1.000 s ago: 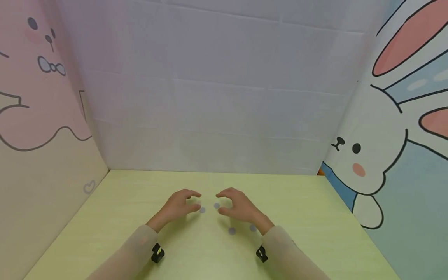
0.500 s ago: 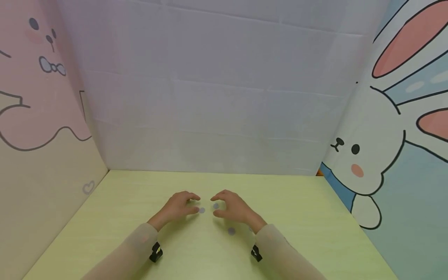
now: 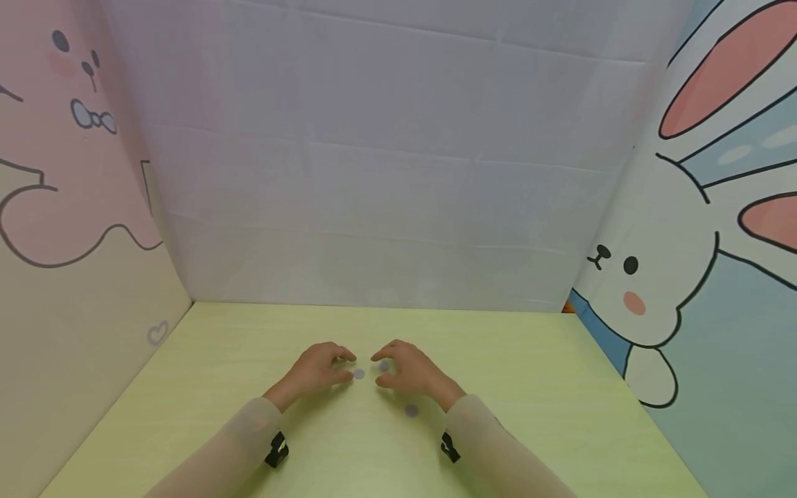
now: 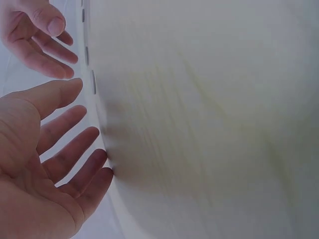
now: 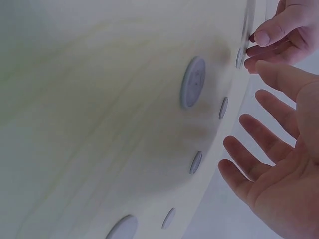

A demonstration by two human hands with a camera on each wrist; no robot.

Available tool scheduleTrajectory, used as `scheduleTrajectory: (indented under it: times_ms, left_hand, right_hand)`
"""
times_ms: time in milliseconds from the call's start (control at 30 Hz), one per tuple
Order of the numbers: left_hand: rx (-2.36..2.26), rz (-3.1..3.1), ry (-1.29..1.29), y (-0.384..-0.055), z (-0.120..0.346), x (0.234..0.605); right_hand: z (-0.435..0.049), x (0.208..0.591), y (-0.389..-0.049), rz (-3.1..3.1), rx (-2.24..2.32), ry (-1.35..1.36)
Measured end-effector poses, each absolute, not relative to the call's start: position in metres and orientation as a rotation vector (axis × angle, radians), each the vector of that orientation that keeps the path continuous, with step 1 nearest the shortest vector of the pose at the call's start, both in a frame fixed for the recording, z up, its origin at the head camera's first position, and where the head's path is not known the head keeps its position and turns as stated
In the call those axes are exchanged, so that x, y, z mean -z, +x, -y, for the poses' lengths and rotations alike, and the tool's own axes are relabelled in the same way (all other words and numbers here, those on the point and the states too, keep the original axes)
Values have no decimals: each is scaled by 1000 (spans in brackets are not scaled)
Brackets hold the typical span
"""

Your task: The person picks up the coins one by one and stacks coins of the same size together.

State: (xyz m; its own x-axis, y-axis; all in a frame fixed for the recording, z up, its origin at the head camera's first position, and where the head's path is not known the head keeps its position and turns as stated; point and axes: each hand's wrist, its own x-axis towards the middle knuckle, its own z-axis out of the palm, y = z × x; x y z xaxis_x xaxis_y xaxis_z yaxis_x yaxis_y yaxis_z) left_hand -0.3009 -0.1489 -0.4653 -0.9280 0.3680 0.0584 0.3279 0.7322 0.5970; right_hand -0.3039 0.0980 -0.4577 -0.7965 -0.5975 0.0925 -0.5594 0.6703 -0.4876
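Observation:
My left hand (image 3: 314, 370) hovers low over the pale yellow-green table (image 3: 249, 321), its fingers relaxed and gently bent. Facing it from the other side is my right hand (image 3: 412, 372), posed alike, with nothing in its grasp. A small grey disc (image 3: 359, 374) lies at the left thumb tip. Another disc (image 3: 384, 366) shows between the right thumb and fingers, and a third disc (image 3: 411, 411) sits nearer me, below the right hand. The right wrist view has several such discs, one of them a larger-looking round disc (image 5: 193, 82) with a raised rim.
A white sheet (image 3: 373, 173) closes off the back of the table. On the left stands a pink and cream panel (image 3: 81, 311), on the right a panel with a rabbit drawing (image 3: 660, 277). Each light sleeve carries a black clip-like piece (image 3: 277, 449) near the wrist.
My right hand has shifted left, nearer the left hand. The left hand has barely moved. A disc seen earlier by the right wrist is now hidden behind the right arm.

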Motion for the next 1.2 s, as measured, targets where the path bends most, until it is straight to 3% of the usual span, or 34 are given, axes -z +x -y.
scheduleTrajectory:
  times_ms: [1200]
  left_hand:
    - [-936,-3035,632,-302,142,479]
  right_hand:
    - [-74,469,-305,-2916,685,-704]
